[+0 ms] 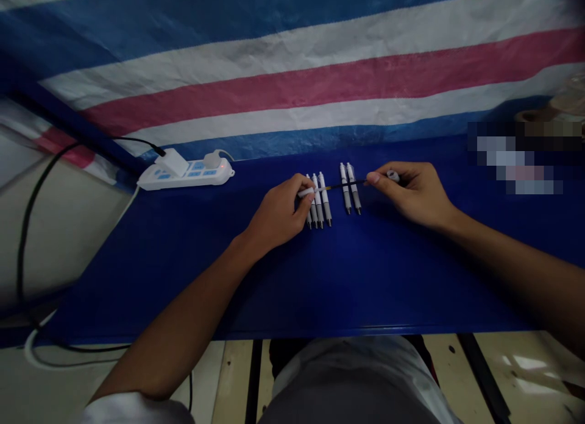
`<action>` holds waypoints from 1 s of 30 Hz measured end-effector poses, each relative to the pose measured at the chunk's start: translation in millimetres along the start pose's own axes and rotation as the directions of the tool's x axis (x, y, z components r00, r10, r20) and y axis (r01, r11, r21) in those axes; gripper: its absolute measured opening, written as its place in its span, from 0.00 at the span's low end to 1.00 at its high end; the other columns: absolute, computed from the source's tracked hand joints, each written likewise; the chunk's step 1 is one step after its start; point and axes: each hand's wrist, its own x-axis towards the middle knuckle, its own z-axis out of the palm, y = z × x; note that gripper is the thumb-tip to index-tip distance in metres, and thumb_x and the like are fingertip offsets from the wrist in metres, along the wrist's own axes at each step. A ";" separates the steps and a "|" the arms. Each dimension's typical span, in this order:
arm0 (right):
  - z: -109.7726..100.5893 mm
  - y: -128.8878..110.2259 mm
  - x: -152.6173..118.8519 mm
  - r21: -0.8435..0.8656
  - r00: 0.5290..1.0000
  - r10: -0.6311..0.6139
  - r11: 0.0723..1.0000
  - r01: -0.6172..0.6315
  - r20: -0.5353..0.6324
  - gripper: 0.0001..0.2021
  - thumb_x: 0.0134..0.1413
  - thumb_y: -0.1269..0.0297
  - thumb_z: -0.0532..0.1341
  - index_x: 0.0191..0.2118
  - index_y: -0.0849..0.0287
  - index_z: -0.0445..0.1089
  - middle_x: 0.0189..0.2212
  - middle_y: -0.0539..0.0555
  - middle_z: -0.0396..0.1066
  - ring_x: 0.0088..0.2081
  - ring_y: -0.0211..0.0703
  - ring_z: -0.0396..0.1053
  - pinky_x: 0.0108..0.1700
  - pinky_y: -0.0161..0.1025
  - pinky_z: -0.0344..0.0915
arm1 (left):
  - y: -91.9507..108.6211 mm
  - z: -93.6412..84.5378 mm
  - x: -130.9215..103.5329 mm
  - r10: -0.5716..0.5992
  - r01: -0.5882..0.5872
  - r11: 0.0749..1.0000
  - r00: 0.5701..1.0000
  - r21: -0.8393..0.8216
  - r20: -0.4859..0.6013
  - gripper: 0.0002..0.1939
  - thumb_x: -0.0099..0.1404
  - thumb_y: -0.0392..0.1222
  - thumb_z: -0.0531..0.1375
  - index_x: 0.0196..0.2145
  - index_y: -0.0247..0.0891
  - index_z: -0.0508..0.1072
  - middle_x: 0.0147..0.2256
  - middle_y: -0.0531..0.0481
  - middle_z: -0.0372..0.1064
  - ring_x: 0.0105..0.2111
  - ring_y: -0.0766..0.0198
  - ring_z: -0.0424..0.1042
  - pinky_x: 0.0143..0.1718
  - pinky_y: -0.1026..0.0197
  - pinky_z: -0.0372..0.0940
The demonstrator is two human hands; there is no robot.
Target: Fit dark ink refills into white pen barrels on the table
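My left hand (281, 211) pinches a short white pen barrel (306, 193) between thumb and fingers. A thin dark pen refill (342, 185) stretches across to my right hand (414, 192), whose thumb and index finger are closed on its other end. The refill's lighter end meets the white barrel; whether it sits inside I cannot tell. A small grey pen piece (393, 176) is also tucked in the fingers of my right hand. Under the refill, several white and grey pens (325, 204) lie side by side near my left hand. Two more pens (351, 192) lie between the hands.
A white power strip (187, 175) with a plugged-in charger (172, 162) and cables sits at the back left of the blue table (283, 290). Striped sheeting (292, 83) hangs behind. At the back right are a roll of tape (530, 116) and a blurred-out patch.
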 end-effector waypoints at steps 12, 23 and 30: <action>-0.6 -2.1 -1.3 0.023 1.000 0.024 0.999 -0.024 0.015 0.27 0.57 0.34 0.64 0.25 0.54 0.75 0.15 0.45 0.49 0.19 0.34 0.45 0.23 0.40 0.44 | -1.6 0.8 0.4 0.033 -0.033 0.999 0.999 0.017 -0.006 0.10 0.75 0.42 0.54 0.47 0.38 0.73 0.42 0.47 0.77 0.42 0.59 0.76 0.45 0.57 0.69; 1.1 1.7 -2.4 0.028 0.999 0.043 0.999 -0.043 0.007 0.30 0.56 0.31 0.62 0.24 0.55 0.76 0.14 0.45 0.51 0.17 0.33 0.46 0.21 0.39 0.42 | 1.1 1.6 -1.7 0.059 -0.059 0.998 0.998 -0.019 0.016 0.11 0.76 0.43 0.54 0.49 0.39 0.74 0.42 0.47 0.77 0.41 0.59 0.76 0.44 0.57 0.70; 2.7 -0.2 -4.1 0.043 0.998 0.057 0.997 -0.057 -0.010 0.29 0.56 0.31 0.62 0.23 0.55 0.76 0.13 0.45 0.50 0.17 0.32 0.45 0.21 0.38 0.44 | 2.0 2.6 -2.6 0.074 -0.074 0.997 0.996 -0.002 0.039 0.12 0.76 0.43 0.53 0.49 0.39 0.75 0.42 0.47 0.77 0.40 0.60 0.76 0.44 0.57 0.70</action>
